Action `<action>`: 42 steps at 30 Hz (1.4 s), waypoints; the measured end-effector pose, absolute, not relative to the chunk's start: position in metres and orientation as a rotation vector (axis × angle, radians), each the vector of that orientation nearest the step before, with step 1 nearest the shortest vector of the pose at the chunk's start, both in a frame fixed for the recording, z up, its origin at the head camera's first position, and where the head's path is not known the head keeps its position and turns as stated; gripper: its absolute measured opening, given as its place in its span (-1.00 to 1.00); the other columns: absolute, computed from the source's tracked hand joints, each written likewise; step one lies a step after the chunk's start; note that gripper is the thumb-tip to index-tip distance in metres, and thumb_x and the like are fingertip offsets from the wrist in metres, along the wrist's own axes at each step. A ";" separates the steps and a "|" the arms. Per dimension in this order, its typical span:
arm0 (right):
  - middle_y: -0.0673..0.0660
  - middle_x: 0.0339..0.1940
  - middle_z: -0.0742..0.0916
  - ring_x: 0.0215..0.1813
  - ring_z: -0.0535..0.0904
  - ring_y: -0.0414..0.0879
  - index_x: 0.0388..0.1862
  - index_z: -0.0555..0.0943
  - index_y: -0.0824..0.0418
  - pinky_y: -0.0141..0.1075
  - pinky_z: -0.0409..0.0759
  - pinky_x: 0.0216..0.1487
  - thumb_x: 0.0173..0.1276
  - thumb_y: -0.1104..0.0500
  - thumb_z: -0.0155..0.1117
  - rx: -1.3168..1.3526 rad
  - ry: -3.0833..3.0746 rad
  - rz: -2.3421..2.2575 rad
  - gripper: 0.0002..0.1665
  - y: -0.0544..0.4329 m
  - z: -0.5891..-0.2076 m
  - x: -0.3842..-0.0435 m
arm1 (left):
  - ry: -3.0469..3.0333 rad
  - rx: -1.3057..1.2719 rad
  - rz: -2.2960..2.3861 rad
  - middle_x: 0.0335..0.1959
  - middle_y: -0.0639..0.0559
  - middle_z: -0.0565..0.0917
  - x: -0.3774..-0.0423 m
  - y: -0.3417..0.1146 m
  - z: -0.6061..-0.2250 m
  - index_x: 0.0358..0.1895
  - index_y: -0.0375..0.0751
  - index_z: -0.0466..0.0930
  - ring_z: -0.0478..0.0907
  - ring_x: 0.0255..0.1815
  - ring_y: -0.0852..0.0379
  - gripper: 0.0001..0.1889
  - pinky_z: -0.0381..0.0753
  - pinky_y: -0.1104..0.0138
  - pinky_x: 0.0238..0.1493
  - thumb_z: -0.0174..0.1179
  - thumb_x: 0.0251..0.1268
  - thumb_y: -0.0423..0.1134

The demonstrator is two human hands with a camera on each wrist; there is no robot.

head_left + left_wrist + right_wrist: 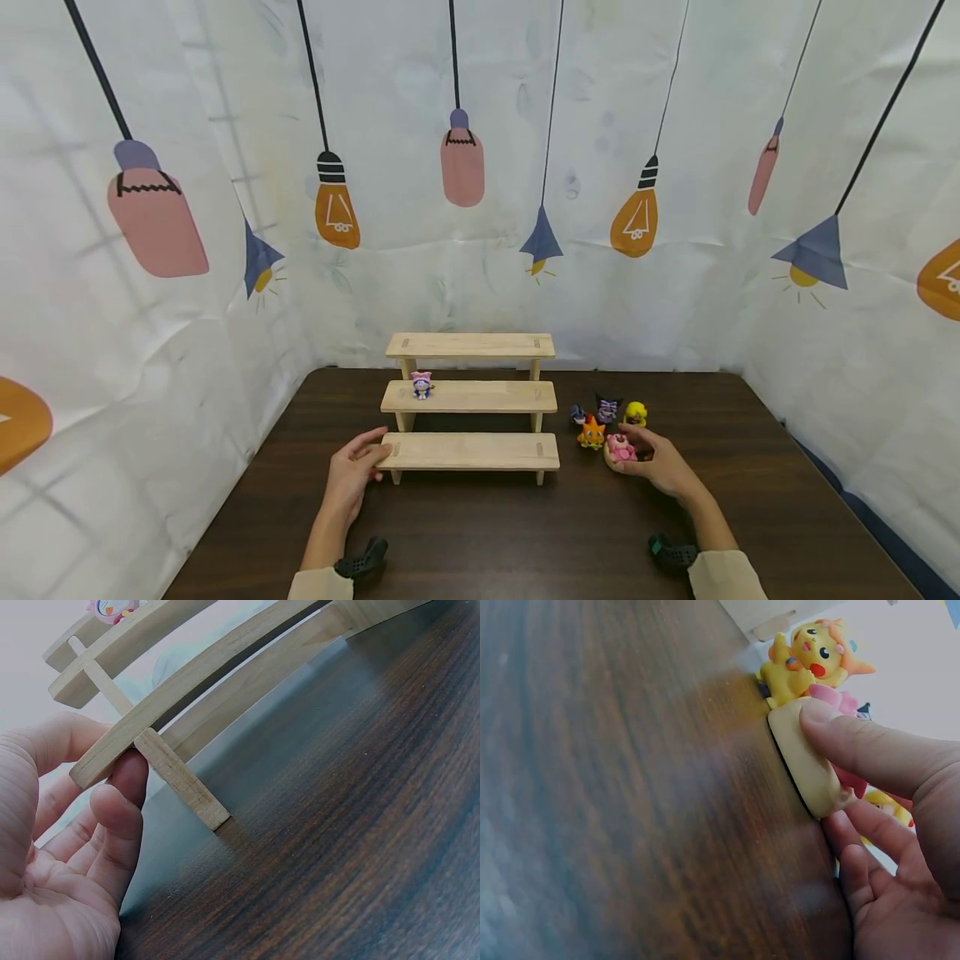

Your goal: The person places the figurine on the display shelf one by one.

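My left hand [352,471] grips the left end of the lowest step of a pale three-tier wooden display stand [472,452]. In the left wrist view the board's end [101,759] lies between thumb and fingers, above a short leg resting on the tabletop. To the right of the stand, my right hand [663,467] pinches a small pink figurine [621,448] by its cream base [799,754], thumb on one side and fingers on the other. Close beside it sits a yellow-and-orange figurine [802,664]. A purple-and-white figurine [422,385] stands at the left of the middle step.
Behind the pink figurine are a black-and-purple figurine [607,408], a yellow one [635,413] and a dark blue one [577,415]. The dark wood table [480,533] ends at a white curtain [480,283] printed with lamps, at the back and sides.
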State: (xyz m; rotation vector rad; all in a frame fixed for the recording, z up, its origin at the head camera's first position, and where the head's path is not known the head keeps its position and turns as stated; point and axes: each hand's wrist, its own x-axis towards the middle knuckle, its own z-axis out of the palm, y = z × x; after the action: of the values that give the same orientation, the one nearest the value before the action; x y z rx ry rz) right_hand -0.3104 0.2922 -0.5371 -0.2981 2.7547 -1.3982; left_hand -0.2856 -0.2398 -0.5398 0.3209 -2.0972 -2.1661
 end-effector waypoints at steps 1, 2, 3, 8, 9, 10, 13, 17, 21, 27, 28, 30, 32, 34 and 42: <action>0.31 0.26 0.62 0.13 0.55 0.07 0.49 0.43 0.20 -0.17 0.58 0.04 0.27 0.05 0.54 -0.298 2.748 -1.410 -0.15 0.292 -0.537 -0.310 | -2.098 0.315 -2.162 -0.29 0.17 0.76 -0.285 -0.240 -0.540 0.36 -0.29 0.52 0.58 -0.43 0.22 -0.47 0.60 0.40 -0.43 0.36 0.36 -0.26; 0.31 0.26 0.62 0.12 0.55 0.06 0.48 0.44 0.20 -0.17 0.58 0.03 0.26 0.05 0.54 -0.299 2.744 -1.419 -0.15 0.292 -0.536 -0.310 | -2.101 0.311 -2.160 -0.29 0.17 0.76 -0.285 -0.240 -0.540 0.36 -0.29 0.52 0.58 -0.43 0.22 -0.47 0.60 0.40 -0.43 0.36 0.36 -0.26; 0.30 0.26 0.62 0.11 0.55 0.05 0.48 0.44 0.21 -0.17 0.58 0.03 0.26 0.05 0.55 -0.300 2.741 -1.428 -0.15 0.292 -0.536 -0.309 | -2.102 0.309 -2.159 -0.29 0.16 0.76 -0.284 -0.240 -0.540 0.36 -0.30 0.51 0.57 -0.44 0.22 -0.47 0.60 0.40 -0.43 0.35 0.36 -0.27; 0.28 0.21 0.63 0.05 0.54 0.02 0.46 0.46 0.24 -0.21 0.58 -0.03 0.24 0.08 0.56 -0.297 2.745 -1.453 -0.16 0.291 -0.537 -0.310 | -2.107 0.311 -2.161 -0.28 0.17 0.76 -0.283 -0.239 -0.538 0.37 -0.29 0.50 0.57 -0.43 0.23 -0.45 0.59 0.41 -0.43 0.36 0.35 -0.25; 0.28 0.20 0.63 0.04 0.54 0.01 0.45 0.46 0.24 -0.22 0.58 -0.05 0.24 0.10 0.56 -0.297 2.750 -1.454 -0.17 0.292 -0.538 -0.310 | -2.108 0.313 -2.164 -0.28 0.17 0.76 -0.283 -0.239 -0.537 0.38 -0.28 0.50 0.57 -0.43 0.23 -0.45 0.59 0.40 -0.42 0.36 0.36 -0.25; 0.28 0.20 0.63 0.02 0.54 0.01 0.45 0.46 0.24 -0.24 0.58 -0.06 0.24 0.11 0.56 -0.299 2.749 -1.462 -0.18 0.292 -0.538 -0.311 | -2.108 0.314 -2.166 -0.28 0.17 0.76 -0.283 -0.239 -0.537 0.38 -0.28 0.50 0.57 -0.42 0.23 -0.45 0.60 0.40 -0.42 0.36 0.36 -0.25; 0.29 0.21 0.64 0.00 0.53 0.00 0.45 0.47 0.25 -0.27 0.57 -0.10 0.25 0.13 0.55 -0.300 2.738 -1.494 -0.19 0.293 -0.537 -0.310 | -2.102 0.323 -2.179 -0.28 0.18 0.76 -0.284 -0.239 -0.537 0.39 -0.27 0.50 0.57 -0.42 0.23 -0.45 0.60 0.40 -0.42 0.35 0.37 -0.27; 0.31 0.24 0.64 -0.02 0.54 -0.01 0.43 0.49 0.23 -0.29 0.58 -0.13 0.24 0.11 0.56 -0.292 2.734 -1.511 -0.20 0.292 -0.532 -0.308 | -2.105 0.317 -2.165 -0.29 0.18 0.76 -0.284 -0.240 -0.538 0.38 -0.29 0.50 0.57 -0.42 0.23 -0.46 0.59 0.41 -0.43 0.34 0.37 -0.27; 0.30 0.22 0.65 -0.03 0.54 -0.04 0.42 0.51 0.21 -0.30 0.57 -0.16 0.24 0.08 0.56 -0.275 2.751 -1.504 -0.22 0.293 -0.529 -0.307 | -2.117 0.290 -2.134 -0.28 0.17 0.76 -0.283 -0.240 -0.539 0.36 -0.30 0.52 0.58 -0.43 0.23 -0.47 0.60 0.41 -0.44 0.34 0.36 -0.25; 0.31 0.18 0.66 -0.05 0.55 -0.05 0.37 0.55 0.22 -0.31 0.58 -0.19 0.24 0.10 0.56 -0.304 2.783 -1.522 -0.26 0.294 -0.524 -0.306 | -2.122 0.282 -2.129 -0.28 0.17 0.76 -0.283 -0.240 -0.540 0.35 -0.29 0.53 0.58 -0.42 0.22 -0.47 0.61 0.39 -0.43 0.35 0.36 -0.24; 0.30 0.19 0.66 -0.05 0.56 -0.06 0.37 0.55 0.22 -0.31 0.59 -0.18 0.23 0.09 0.57 -0.304 2.787 -1.530 -0.26 0.294 -0.522 -0.306 | -2.122 0.284 -2.130 -0.28 0.17 0.76 -0.283 -0.240 -0.540 0.36 -0.29 0.52 0.58 -0.42 0.22 -0.47 0.61 0.39 -0.43 0.35 0.36 -0.24; 0.29 0.22 0.64 -0.04 0.55 -0.05 0.37 0.55 0.21 -0.31 0.60 -0.15 0.24 0.08 0.56 -0.317 2.795 -1.531 -0.26 0.294 -0.519 -0.305 | -2.122 0.285 -2.135 -0.27 0.16 0.77 -0.283 -0.240 -0.539 0.37 -0.30 0.51 0.58 -0.41 0.22 -0.46 0.61 0.39 -0.42 0.35 0.36 -0.24; 0.27 0.24 0.63 -0.04 0.55 -0.05 0.38 0.54 0.20 -0.32 0.60 -0.13 0.24 0.07 0.57 -0.317 2.797 -1.535 -0.26 0.293 -0.516 -0.304 | -2.119 0.287 -2.139 -0.27 0.16 0.77 -0.282 -0.240 -0.538 0.37 -0.29 0.51 0.59 -0.40 0.22 -0.46 0.60 0.39 -0.42 0.35 0.36 -0.23; 0.26 0.25 0.62 -0.03 0.55 -0.04 0.39 0.54 0.19 -0.32 0.61 -0.12 0.24 0.07 0.56 -0.318 2.795 -1.537 -0.25 0.293 -0.514 -0.304 | -2.117 0.290 -2.145 -0.27 0.15 0.77 -0.282 -0.240 -0.537 0.37 -0.29 0.51 0.59 -0.40 0.22 -0.46 0.60 0.39 -0.42 0.35 0.37 -0.24; 0.29 0.27 0.61 0.06 0.62 0.08 0.39 0.54 0.17 -0.33 0.66 -0.09 0.26 0.08 0.54 -0.336 2.774 -1.559 -0.27 0.288 -0.503 -0.301 | -2.120 0.291 -2.135 -0.29 0.16 0.76 -0.284 -0.240 -0.540 0.36 -0.30 0.52 0.58 -0.43 0.23 -0.47 0.61 0.40 -0.43 0.35 0.36 -0.24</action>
State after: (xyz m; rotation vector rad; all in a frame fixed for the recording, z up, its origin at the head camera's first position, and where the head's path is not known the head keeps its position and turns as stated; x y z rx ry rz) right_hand -0.3008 0.2876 -0.5030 -0.3360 2.7742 -1.5591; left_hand -0.2838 -0.2397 -0.5395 0.2913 -2.1196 -2.1353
